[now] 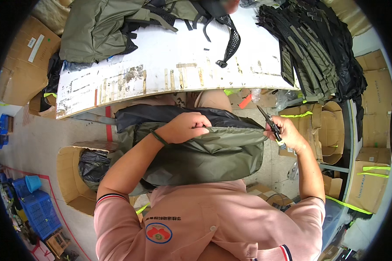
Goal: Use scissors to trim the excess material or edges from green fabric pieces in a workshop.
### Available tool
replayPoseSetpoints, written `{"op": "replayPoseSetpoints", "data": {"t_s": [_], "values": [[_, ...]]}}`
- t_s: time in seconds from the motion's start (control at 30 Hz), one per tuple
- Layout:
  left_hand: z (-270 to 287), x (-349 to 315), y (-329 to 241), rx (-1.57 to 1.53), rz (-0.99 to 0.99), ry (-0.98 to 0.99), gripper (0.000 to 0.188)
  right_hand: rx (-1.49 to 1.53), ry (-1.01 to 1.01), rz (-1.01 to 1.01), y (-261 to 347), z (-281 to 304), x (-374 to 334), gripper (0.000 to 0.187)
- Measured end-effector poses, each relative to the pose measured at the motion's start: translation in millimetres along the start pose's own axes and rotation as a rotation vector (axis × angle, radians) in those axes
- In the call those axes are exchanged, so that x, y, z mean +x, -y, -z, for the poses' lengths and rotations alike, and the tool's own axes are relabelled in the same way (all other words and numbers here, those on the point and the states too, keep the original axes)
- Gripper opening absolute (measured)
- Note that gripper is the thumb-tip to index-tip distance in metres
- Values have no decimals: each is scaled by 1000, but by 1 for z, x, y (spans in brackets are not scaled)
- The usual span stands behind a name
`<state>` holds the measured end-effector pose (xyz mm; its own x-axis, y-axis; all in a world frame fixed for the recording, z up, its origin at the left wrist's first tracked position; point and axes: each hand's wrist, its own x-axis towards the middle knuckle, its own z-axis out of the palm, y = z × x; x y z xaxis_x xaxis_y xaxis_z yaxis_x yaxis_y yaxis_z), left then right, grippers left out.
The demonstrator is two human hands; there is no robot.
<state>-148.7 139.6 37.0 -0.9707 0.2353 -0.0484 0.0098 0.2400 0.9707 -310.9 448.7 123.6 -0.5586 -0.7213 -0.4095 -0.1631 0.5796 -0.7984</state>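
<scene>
An olive-green piece of thin fabric (pixel 204 161) lies across my lap, with its black side (pixel 157 115) showing along the far edge. My left hand (pixel 185 127) is closed on its upper edge, thumb and fingers pinching the seam near the middle. At the fabric's right corner, my right hand (pixel 289 134) holds a pair of thread snips (pixel 269 121), dark blades pointing up and away to the left. Its fingertips also touch the corner, which looks pulled taut between both hands. Whether the blades are parted is too small to tell.
In front of me stands a white table (pixel 161 82) with a worn, stained edge. Olive-green bags (pixel 96 32) with black straps lie at its far left; a heap of straps (pixel 311 52) hangs over its right end. Open cardboard boxes (pixel 69 174) flank me; blue crates (pixel 39 213) sit lower left.
</scene>
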Motion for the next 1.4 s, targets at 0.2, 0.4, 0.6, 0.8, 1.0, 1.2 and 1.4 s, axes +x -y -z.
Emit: {"op": "replayPoseSetpoints", "data": {"t_s": [0.2, 0.4, 0.6, 0.8, 1.0, 1.2, 1.4], "values": [[-14, 5, 8, -133, 50, 21, 19, -160, -4, 52, 8, -2, -6, 20], [-23, 0, 14, -448, 159, 34, 23, -772, 68, 257, 20, 7, -1, 30], [-19, -4, 5, -541, 233, 59, 28, -1041, 50, 362, 41, 19, 12, 44], [-23, -4, 8, -627, 200, 80, 27, -1077, 131, 340, 61, 14, 22, 42], [-23, -6, 8, -647, 199, 82, 24, -1097, 222, 227, 66, 8, 28, 43], [-25, -6, 9, -638, 188, 68, 23, -964, 190, 325, 46, 9, 25, 41], [-26, -6, 9, -646, 192, 61, 24, -979, 243, 226, 44, 6, 19, 43]]}}
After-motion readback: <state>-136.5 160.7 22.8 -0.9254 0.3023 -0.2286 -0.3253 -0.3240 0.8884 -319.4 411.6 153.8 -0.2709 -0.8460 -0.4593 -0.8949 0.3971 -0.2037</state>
